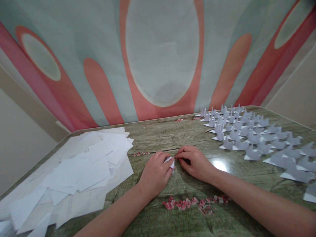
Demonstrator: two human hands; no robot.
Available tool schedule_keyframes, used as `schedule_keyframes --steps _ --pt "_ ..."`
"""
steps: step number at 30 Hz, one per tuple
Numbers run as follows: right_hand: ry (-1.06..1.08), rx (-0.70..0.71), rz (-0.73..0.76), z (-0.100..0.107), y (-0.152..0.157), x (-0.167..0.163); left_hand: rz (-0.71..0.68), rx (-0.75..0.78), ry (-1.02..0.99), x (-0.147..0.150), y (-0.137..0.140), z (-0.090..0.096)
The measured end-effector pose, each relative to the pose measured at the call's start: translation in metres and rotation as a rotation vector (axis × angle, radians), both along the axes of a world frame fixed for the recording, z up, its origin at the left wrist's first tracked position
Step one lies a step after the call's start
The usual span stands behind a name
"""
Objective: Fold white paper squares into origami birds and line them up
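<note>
My left hand (156, 172) is closed around a small piece of folded white paper (172, 163), just above the middle of the table. Most of that paper is hidden by my fingers; only its right side shows. At the paper's right edge, my right hand (195, 163) has thumb and forefinger pinched together on its tip. The exact contact there is small and hard to see.
Loose white paper sheets (92, 171) lie overlapping on the left of the wood-patterned table (158, 133). Rows of folded white paper birds (253, 138) stand at the right. A patterned backdrop (163, 65) hangs behind the far edge.
</note>
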State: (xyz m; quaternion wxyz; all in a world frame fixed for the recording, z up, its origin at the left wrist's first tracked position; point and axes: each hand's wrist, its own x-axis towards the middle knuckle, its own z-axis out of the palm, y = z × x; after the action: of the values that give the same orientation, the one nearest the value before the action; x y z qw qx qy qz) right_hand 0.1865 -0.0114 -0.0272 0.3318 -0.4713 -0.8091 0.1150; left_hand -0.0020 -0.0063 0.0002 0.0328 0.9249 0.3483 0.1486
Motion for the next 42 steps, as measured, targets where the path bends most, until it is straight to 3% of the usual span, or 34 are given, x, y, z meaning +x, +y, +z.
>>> schedule_keyframes --steps 25,42 --pt "-0.1 0.043 0.073 -0.002 -0.001 0.0 -0.092 0.006 0.156 -0.002 -0.009 0.019" --pt "-0.351 0.058 0.01 0.01 -0.006 -0.006 -0.126 -0.098 0.24 -0.01 -0.012 0.031"
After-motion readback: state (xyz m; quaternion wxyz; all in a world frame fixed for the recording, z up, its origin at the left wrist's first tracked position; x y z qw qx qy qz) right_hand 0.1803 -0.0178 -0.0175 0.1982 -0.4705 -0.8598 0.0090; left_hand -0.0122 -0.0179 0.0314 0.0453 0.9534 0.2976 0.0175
